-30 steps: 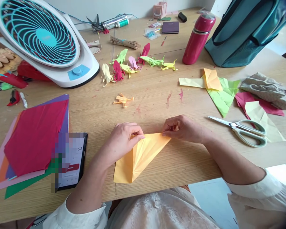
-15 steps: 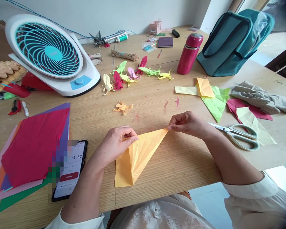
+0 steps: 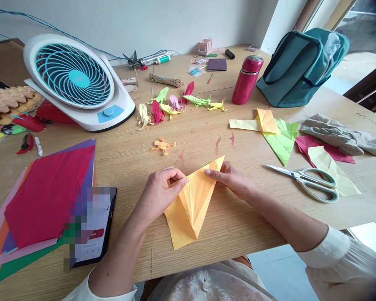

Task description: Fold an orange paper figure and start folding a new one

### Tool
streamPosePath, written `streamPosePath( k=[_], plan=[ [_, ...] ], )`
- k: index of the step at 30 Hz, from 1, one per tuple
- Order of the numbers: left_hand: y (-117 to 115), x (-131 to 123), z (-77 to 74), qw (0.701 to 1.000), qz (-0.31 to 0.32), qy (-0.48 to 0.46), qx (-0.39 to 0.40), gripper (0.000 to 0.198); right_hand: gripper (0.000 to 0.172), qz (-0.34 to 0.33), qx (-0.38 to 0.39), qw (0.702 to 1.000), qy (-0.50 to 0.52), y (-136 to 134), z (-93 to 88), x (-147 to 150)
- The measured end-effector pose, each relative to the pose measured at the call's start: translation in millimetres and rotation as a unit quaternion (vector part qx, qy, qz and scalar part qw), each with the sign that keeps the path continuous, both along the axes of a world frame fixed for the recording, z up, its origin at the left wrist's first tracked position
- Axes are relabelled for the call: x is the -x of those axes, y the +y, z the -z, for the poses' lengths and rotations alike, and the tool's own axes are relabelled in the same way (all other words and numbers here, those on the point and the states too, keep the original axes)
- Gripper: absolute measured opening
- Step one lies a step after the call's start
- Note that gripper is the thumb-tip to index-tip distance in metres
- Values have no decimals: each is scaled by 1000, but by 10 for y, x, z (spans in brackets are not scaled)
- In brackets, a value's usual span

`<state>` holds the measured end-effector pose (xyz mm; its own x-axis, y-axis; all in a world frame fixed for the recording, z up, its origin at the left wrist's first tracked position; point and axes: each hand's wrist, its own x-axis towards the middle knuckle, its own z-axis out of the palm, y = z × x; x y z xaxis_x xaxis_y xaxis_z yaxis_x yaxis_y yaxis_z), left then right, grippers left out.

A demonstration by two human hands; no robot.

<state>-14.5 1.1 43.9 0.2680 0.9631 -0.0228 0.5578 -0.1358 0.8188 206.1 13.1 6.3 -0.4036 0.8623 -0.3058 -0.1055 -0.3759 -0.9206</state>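
Note:
A folded orange paper (image 3: 192,205) lies on the wooden table (image 3: 232,221) in front of me, its long point aimed up and to the right. My left hand (image 3: 161,190) pinches the paper's left edge between thumb and fingers. My right hand (image 3: 230,177) holds the paper's right side just below the tip, fingers pressed on the sheet. A small orange folded figure (image 3: 162,145) sits a little beyond the hands.
A stack of coloured sheets (image 3: 47,192) and a phone (image 3: 92,228) lie at the left. Scissors (image 3: 310,180) lie at the right beside folded green, yellow and red papers (image 3: 280,136). Behind are several folded figures (image 3: 175,104), a fan (image 3: 77,83), a red flask (image 3: 247,79) and a teal bag (image 3: 301,65).
The orange paper has been turned so its long point stands more upright. My right hand slid from the tip down onto the paper's right side. The view tilted up.

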Motion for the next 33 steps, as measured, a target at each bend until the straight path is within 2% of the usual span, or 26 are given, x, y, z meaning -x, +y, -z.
streamPosePath(
  k=[4,10,12,14,15,17,18,20,21,23,27,33],
  plan=[
    [-5,-38,56,999,4,-15,39,21,36,46,17,999,17,-40,-43,46],
    [72,67,94,995,12,-31,93,21,43,62,21,997,-41,44,14,-38],
    [81,86,85,996,25,-25,86,21,44,68,-8,996,-61,91,35,-105],
    [64,77,68,998,36,-1,58,19,41,93,-94,987,-90,114,13,-164],
    [46,62,59,998,41,20,38,19,36,111,-158,974,-115,109,-17,-181],
    [-4,16,40,996,55,70,-5,17,22,123,-303,926,-189,64,-101,-179],
    [-31,-12,32,993,67,95,-25,16,15,96,-368,897,-227,27,-147,-160],
    [-78,-67,20,983,100,138,-63,15,12,-12,-449,847,-285,-57,-216,-98],
    [-96,-91,18,978,115,156,-78,16,14,-56,-471,824,-309,-93,-232,-64],
    [-118,-125,20,969,135,178,-102,16,17,-121,-479,802,-335,-141,-226,-11],
    [-125,-142,31,967,137,174,-126,8,16,-141,-449,817,-333,-141,-153,2],
    [-96,-85,-4,975,96,160,-117,20,14,-128,-412,837,-336,-111,-153,-57]
  ],
)
